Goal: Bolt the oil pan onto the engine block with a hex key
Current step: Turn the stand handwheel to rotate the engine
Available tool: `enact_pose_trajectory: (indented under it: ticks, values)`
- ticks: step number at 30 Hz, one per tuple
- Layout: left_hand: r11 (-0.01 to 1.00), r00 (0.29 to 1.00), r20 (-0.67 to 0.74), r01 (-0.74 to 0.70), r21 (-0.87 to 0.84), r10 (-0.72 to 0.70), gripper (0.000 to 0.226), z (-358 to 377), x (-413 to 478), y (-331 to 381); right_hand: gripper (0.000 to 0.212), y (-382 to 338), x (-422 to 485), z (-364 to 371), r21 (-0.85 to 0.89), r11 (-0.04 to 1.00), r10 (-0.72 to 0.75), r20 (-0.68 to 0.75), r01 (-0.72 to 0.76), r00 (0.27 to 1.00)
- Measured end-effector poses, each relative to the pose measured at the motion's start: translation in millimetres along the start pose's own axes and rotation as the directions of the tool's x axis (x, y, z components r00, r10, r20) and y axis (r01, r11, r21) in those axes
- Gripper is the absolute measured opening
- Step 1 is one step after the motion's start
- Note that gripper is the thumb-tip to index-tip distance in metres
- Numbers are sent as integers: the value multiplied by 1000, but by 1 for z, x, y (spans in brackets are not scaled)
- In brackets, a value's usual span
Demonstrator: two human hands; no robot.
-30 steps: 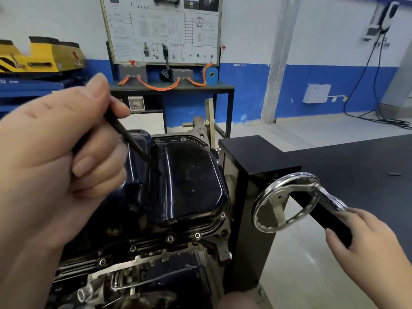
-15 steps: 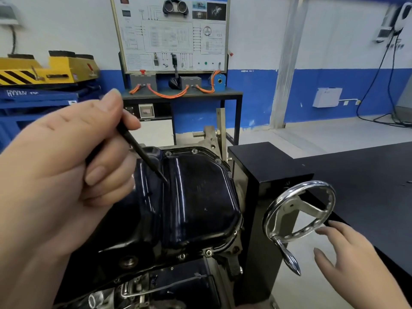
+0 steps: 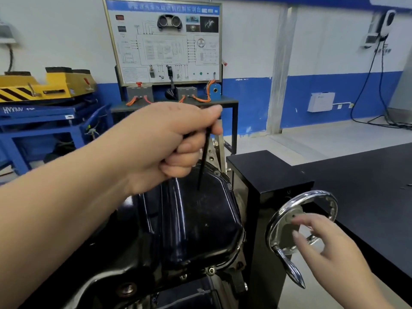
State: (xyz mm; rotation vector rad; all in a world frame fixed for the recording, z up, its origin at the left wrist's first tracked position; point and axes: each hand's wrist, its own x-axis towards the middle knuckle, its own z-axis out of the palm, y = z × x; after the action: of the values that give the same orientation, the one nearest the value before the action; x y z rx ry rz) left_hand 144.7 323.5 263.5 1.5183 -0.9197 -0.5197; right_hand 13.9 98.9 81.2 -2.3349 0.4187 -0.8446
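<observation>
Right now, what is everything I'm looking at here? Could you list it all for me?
oil pan: one, glossy black, centre foreground
hex key: one, black, held over the oil pan
bolts: at least two visible, silver, on the oil pan's near flange
stand: one, black, right of the oil pan
handwheel: one, chrome, on the stand's side
table: one, black, far right
training board: one, white with blue header, back wall
machine: one, yellow with black stripes, left
left hand: grips the hex key
right hand: fingers spread at the handwheel
</observation>
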Motion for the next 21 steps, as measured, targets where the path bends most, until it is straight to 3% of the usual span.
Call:
enact_pose_trajectory:
  ticks: [2, 5, 9, 12, 14, 18, 21]
  values:
    - [996, 999, 20, 22, 85, -24, 25, 9, 21, 0, 19, -35, 19, -1, 225, 973, -38, -34, 45, 999]
    - [975, 993, 49, 100, 199, -112, 27, 17, 51, -3, 25, -82, 56, 2, 451, 888, -120, 35, 91, 992]
    - [967, 984, 35, 163, 196, -173, 27, 9, 87, -12, 21, -118, 105, 25, 538, 839, -153, 98, 76, 983]
    - [954, 970, 17, 237, 185, -244, 25, -9, 101, -17, 10, -126, 124, 49, 594, 804, -51, 50, 11, 997]
    - [937, 961, 18, 265, 227, -277, 27, -20, 103, -19, 19, -128, 131, 65, 611, 791, 4, 42, -29, 999]
    - [914, 957, -100, 291, 283, -274, 46, -41, 106, -25, 25, -133, 127, 94, 635, 770, 60, -173, 64, 983]
    - [883, 929, -148, 369, 289, -339, 58, -53, 106, -30, 23, -135, 124, 99, 709, 682, 94, -328, 179, 940]
